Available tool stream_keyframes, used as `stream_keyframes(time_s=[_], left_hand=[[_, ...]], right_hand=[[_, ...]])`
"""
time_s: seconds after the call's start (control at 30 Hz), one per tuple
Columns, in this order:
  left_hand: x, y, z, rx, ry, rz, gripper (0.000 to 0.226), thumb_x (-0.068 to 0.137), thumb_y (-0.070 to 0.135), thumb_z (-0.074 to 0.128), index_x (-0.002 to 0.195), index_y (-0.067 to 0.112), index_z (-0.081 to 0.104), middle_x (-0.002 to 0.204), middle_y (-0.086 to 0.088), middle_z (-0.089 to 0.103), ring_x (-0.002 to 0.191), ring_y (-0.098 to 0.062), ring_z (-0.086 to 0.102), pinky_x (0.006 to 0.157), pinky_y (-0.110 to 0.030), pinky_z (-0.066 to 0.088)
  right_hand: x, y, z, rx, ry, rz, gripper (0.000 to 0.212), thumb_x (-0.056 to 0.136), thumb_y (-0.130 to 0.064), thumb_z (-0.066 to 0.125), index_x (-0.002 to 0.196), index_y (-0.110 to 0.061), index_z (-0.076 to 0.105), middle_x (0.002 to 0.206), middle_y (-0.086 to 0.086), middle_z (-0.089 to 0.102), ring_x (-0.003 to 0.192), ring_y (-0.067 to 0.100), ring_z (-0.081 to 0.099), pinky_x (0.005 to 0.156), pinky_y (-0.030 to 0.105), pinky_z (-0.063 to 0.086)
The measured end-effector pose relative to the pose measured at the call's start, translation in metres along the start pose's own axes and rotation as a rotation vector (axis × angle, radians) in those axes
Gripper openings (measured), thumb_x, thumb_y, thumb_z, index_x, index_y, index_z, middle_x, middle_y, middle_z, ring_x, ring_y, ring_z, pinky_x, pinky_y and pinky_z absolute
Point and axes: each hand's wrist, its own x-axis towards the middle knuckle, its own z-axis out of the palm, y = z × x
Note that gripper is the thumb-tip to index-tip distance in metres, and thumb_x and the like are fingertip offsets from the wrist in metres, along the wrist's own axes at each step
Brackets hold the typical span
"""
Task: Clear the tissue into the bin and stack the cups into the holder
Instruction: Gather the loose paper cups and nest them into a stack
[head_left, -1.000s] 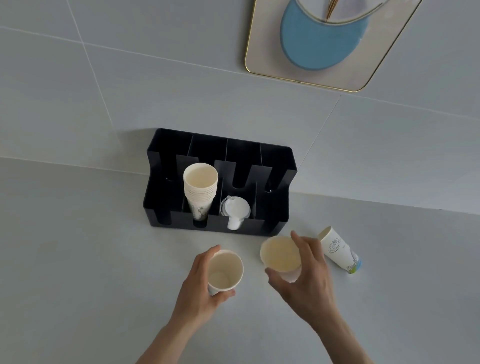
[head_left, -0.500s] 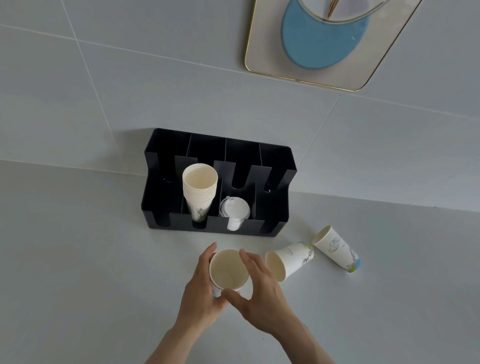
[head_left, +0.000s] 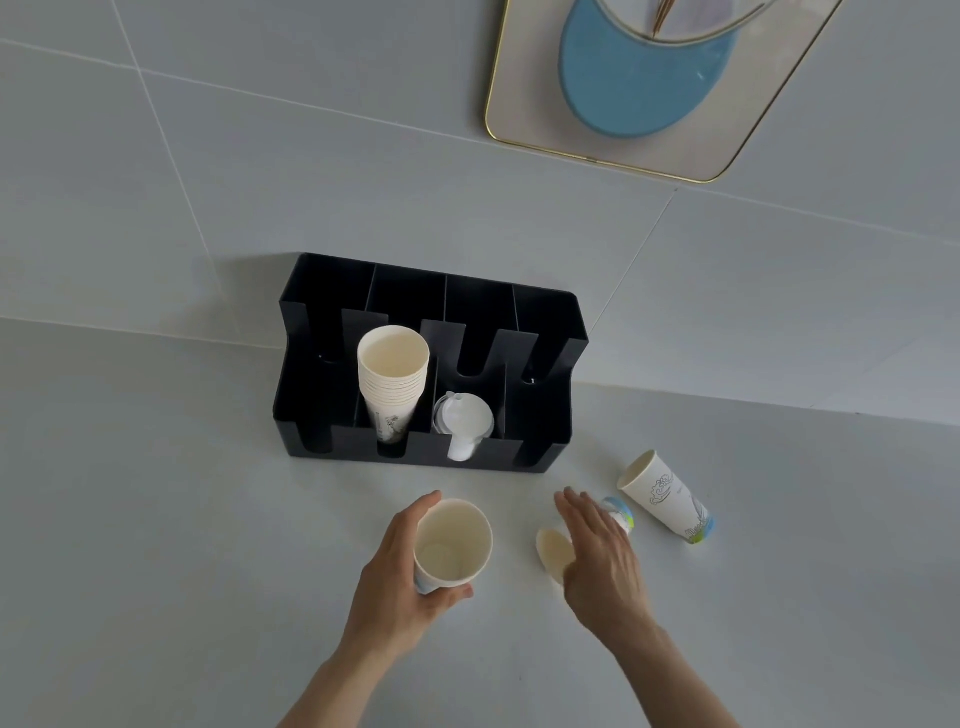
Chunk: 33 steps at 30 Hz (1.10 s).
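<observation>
On the pale grey countertop (head_left: 156, 519), against the tiled wall:
Left hand (head_left: 400, 577): curled around an upright white paper cup (head_left: 452, 543), thumb on the near side, fingers on the far-left side; cup mouth open to the camera, interior cream and matte, a bit of blue print showing at its base.
Right hand (head_left: 597, 556): fingers extended and close together, palm down, laid over a white paper cup lying on its side (head_left: 553, 553); whether it grips or only rests on it cannot be told.
Covered cup: cream mouth facing the near left, blue-green base band (head_left: 618, 512) showing past the fingertips; body hidden under the hand.
Loose printed cup (head_left: 667, 499): white paper, tapered, line drawing on the side, blue-green base band; lying on its side to the right, apart from the right hand.
Black plastic cup holder (head_left: 540, 415): rectangular, smooth, divided into slots with U-shaped cut-outs, standing against the wall.
Nested stack of white paper cups (head_left: 393, 379): ribbed rims, leaning in the second slot from the left.
White plastic lids (head_left: 464, 421): round, semi-translucent, in the slot to the right of the stack; count unclear.
Gold-rimmed mirror (head_left: 649, 104): rounded corners, cut off at the top edge; reflection shows a blue shape, otherwise unclear.
</observation>
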Motion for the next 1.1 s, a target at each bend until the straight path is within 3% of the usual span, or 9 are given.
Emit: stream_keyframes(time_s=[0.1, 0.23, 0.33, 0.47, 0.63, 0.73, 0.83, 0.97, 1.1], left_hand=[[0.000, 0.001, 0.000, 0.001, -0.006, -0.005, 0.105, 0.057, 0.041, 0.094, 0.138, 0.054, 0.029, 0.134, 0.038, 0.040, 0.112, 0.018, 0.043, 0.081, -0.008, 0.039], [0.000, 0.001, 0.000, -0.002, 0.000, -0.009, 0.107, 0.056, 0.040, 0.094, 0.140, 0.052, 0.030, 0.135, 0.037, 0.040, 0.115, 0.007, 0.048, 0.084, -0.008, 0.038], [0.001, 0.001, 0.000, -0.006, 0.002, -0.013, 0.107, 0.055, 0.040, 0.094, 0.139, 0.053, 0.029, 0.135, 0.037, 0.040, 0.115, 0.008, 0.048, 0.086, -0.014, 0.041], [0.001, -0.001, 0.002, -0.016, 0.003, -0.012, 0.106, 0.057, 0.041, 0.094, 0.140, 0.053, 0.029, 0.136, 0.035, 0.041, 0.115, 0.007, 0.048, 0.088, -0.015, 0.041], [0.002, -0.003, 0.002, -0.024, 0.000, -0.004, 0.104, 0.056, 0.041, 0.093, 0.138, 0.054, 0.030, 0.137, 0.033, 0.043, 0.116, 0.014, 0.046, 0.088, -0.012, 0.040], [0.003, -0.001, 0.001, -0.018, -0.004, 0.007, 0.100, 0.056, 0.042, 0.092, 0.130, 0.062, 0.027, 0.130, 0.034, 0.046, 0.111, 0.015, 0.048, 0.079, -0.007, 0.042], [0.004, -0.001, 0.001, -0.018, -0.005, 0.020, 0.101, 0.055, 0.043, 0.092, 0.128, 0.063, 0.025, 0.129, 0.033, 0.048, 0.112, 0.015, 0.049, 0.079, -0.005, 0.043], [0.005, -0.002, 0.002, -0.040, -0.005, 0.014, 0.097, 0.056, 0.045, 0.085, 0.134, 0.057, 0.030, 0.133, 0.032, 0.048, 0.118, 0.011, 0.050, 0.090, -0.016, 0.048], [0.005, -0.005, 0.003, -0.047, -0.016, -0.005, 0.110, 0.056, 0.049, 0.090, 0.144, 0.051, 0.023, 0.134, 0.037, 0.043, 0.117, 0.007, 0.051, 0.090, -0.015, 0.048]], right_hand=[[-0.011, 0.022, 0.010, -0.229, -0.231, -0.096, 0.106, 0.068, 0.010, 0.071, 0.158, -0.024, 0.025, 0.166, 0.000, 0.025, 0.154, 0.028, 0.022, 0.123, 0.041, 0.024], [-0.019, 0.032, 0.028, -0.377, -0.234, -0.085, 0.119, 0.033, 0.005, 0.089, 0.143, -0.025, 0.053, 0.141, 0.009, 0.061, 0.133, 0.036, 0.055, 0.102, 0.049, 0.052], [-0.013, 0.028, 0.025, -0.343, -0.155, -0.081, 0.118, 0.030, 0.002, 0.090, 0.137, -0.023, 0.047, 0.126, 0.010, 0.068, 0.117, 0.037, 0.065, 0.085, 0.047, 0.058], [0.005, -0.001, -0.011, -0.059, 0.048, -0.021, 0.098, 0.057, -0.027, 0.091, 0.141, -0.019, 0.042, 0.123, 0.004, 0.061, 0.106, 0.028, 0.061, 0.083, 0.040, 0.054], [0.018, -0.059, -0.083, 0.580, 0.316, -0.011, 0.076, 0.070, -0.028, 0.087, 0.136, -0.021, 0.050, 0.119, -0.008, 0.059, 0.104, 0.012, 0.058, 0.081, 0.023, 0.048], [0.014, -0.082, -0.096, 0.736, 0.198, -0.168, 0.072, 0.070, -0.032, 0.081, 0.135, -0.020, 0.053, 0.121, -0.005, 0.064, 0.110, 0.018, 0.062, 0.086, 0.029, 0.054], [0.011, -0.089, -0.071, 0.550, 0.021, -0.226, 0.082, 0.068, -0.039, 0.083, 0.141, -0.025, 0.048, 0.126, -0.008, 0.059, 0.111, 0.010, 0.060, 0.088, 0.029, 0.054], [0.004, -0.083, -0.034, 0.385, -0.184, -0.234, 0.097, 0.075, -0.059, 0.077, 0.155, -0.027, 0.031, 0.149, -0.017, 0.043, 0.130, 0.004, 0.047, 0.107, 0.027, 0.044], [0.005, -0.078, -0.017, 0.353, -0.203, -0.181, 0.085, 0.085, -0.055, 0.071, 0.156, -0.028, 0.032, 0.153, -0.017, 0.043, 0.134, 0.008, 0.046, 0.111, 0.029, 0.042]])
